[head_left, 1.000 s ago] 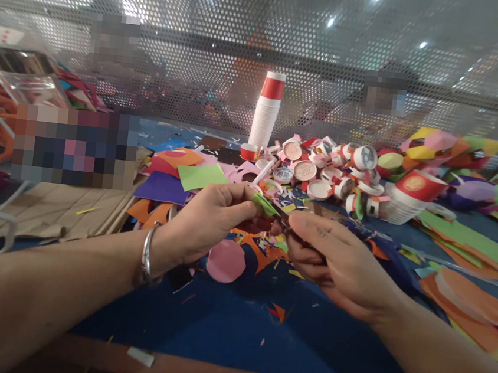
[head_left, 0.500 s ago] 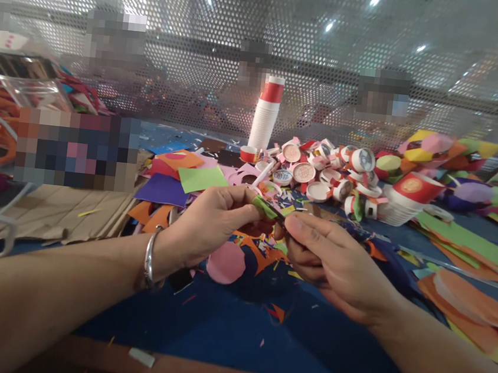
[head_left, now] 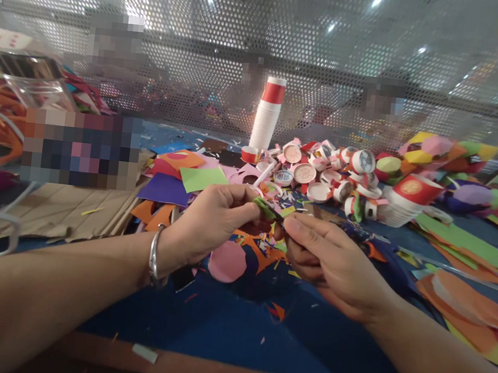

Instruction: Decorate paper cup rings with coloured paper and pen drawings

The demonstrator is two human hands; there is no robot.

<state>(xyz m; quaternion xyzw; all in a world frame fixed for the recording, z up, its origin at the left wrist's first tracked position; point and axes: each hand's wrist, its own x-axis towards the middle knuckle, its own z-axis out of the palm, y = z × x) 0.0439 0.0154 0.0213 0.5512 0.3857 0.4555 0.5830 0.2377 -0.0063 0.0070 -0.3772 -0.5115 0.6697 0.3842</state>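
My left hand (head_left: 222,222) is closed in a pinch on a small piece of green paper (head_left: 264,208), above the table's middle. My right hand (head_left: 319,256) is closed too, its thumb and fingers pressed on a small dark, narrow piece (head_left: 278,216) that meets the green paper. Fingers hide most of that dark piece, so its kind is unclear. Below my left hand lies a pink paper disc (head_left: 227,261) on the blue tabletop (head_left: 225,332). Colourful paper scraps (head_left: 264,253) are scattered under both hands.
A tall stack of paper cups (head_left: 266,117) stands beyond my hands, near a heap of cut cup pieces (head_left: 308,172). More nested cups (head_left: 412,200) lean at right. Flat cardboard (head_left: 68,209) lies left, coloured sheets (head_left: 166,189) beside it. A perforated metal screen (head_left: 189,79) rises behind.
Both hands stay nearly in place, still pinching. The green paper between them has shifted or turned slightly. The whole view has moved a little.
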